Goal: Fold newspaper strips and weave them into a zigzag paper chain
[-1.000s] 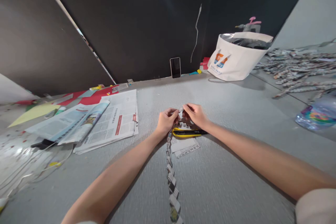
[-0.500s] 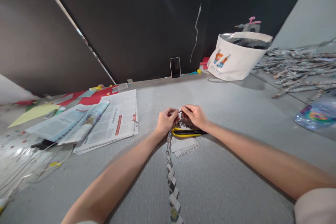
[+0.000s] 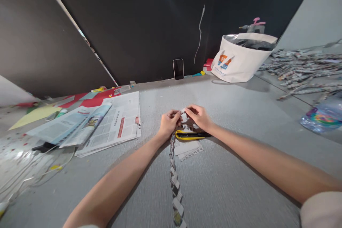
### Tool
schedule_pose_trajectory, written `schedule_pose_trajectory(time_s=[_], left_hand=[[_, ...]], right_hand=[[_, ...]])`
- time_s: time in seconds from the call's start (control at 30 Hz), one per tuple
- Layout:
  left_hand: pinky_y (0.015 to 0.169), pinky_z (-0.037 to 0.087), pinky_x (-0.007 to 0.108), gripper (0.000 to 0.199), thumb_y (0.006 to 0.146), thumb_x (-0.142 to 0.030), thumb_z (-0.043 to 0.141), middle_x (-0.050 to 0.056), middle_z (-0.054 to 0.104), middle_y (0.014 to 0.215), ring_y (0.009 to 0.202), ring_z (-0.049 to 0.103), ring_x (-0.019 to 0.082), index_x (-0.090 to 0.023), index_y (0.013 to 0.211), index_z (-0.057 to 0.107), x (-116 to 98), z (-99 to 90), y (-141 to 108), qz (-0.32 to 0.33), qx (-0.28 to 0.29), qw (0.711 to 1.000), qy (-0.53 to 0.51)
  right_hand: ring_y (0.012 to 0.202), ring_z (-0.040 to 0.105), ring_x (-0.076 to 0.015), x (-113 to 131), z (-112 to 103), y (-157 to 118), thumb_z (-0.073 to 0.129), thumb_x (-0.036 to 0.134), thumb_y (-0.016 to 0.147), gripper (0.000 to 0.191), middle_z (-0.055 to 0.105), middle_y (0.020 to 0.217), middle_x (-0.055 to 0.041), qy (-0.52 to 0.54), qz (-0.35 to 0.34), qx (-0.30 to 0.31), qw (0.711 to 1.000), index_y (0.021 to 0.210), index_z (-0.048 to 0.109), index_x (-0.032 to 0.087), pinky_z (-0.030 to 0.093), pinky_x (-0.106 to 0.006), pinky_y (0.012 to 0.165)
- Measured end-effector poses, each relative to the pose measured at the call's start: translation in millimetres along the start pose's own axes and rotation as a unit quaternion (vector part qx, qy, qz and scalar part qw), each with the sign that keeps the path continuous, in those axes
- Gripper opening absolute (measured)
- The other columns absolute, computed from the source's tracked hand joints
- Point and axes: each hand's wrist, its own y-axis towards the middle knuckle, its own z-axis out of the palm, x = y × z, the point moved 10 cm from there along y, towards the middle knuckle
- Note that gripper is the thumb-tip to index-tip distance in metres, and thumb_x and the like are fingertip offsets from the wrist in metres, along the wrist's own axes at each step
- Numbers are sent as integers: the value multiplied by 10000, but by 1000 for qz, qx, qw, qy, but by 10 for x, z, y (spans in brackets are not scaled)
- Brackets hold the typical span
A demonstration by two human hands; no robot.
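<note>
A chain of folded newspaper strips runs up the grey table toward me and ends at my left hand, whose fingers are closed on its far end. Thumb and forefinger of my right hand pinch a small pale paper strip beside the left fingertips. The fingers partly cover where strip and chain meet. Just below the hands lies a yellow and black utility knife, on or against several cut newspaper pieces.
Stacked newspapers lie on the left, with cables beyond them. A phone leans on the dark wall. At the right are a white bag, a heap of paper chains and a clear plastic bag.
My right fingers have shifted slightly, and more of the pale strip shows between the hands. The left hand and the chain have stayed almost still.
</note>
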Motion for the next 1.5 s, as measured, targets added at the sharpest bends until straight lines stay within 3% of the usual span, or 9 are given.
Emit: schedule_pose_trajectory(time_s=[0.23,0.53,0.9,1.0,1.23,1.5], left_hand=[[455,363,206,394,775,-505,813,13,662,639,468,515,76,-143,856,683,6,3,20,9,7,1000,5],[465,385,212,395,802,-514,785,11,667,658,480,529,80,-138,874,683,-35,2,-17,12,8,1000,28],[443,343,204,500,802,-606,792,48,714,721,496,557,84,-135,954,719,26,13,-62,-14,33,999,30],[451,352,203,512,793,-610,800,52,719,732,507,570,88,-133,960,721,35,-5,-62,-17,28,999,31],[438,307,200,530,794,-629,795,31,687,660,465,499,69,-126,948,732,22,-8,-70,-24,35,998,45],[438,273,204,559,832,-645,760,32,671,611,438,451,64,-115,1009,741,-11,57,-69,-19,67,996,47]], right_hand=[[677,505,-154,-14,-10,11,641,535,979,365,551,728,9,-3,-39,-3,999,812,622,211,389,-295,631],[665,534,-160,-13,34,12,681,553,932,360,595,733,-1,40,4,5,999,849,654,205,417,-292,621],[604,475,-146,162,-26,-110,611,512,1008,371,532,652,19,-89,-59,-47,993,771,558,232,392,-291,603],[620,526,-152,176,-11,-102,603,493,1014,343,577,672,9,-101,-69,-54,991,792,574,233,423,-293,627],[720,653,-175,101,109,-57,615,499,1006,303,712,787,-25,-81,-62,-2,995,884,643,223,489,-294,694],[686,648,-187,191,55,-89,627,518,1003,347,708,747,-35,-118,-88,-45,988,793,623,242,515,-325,697]])
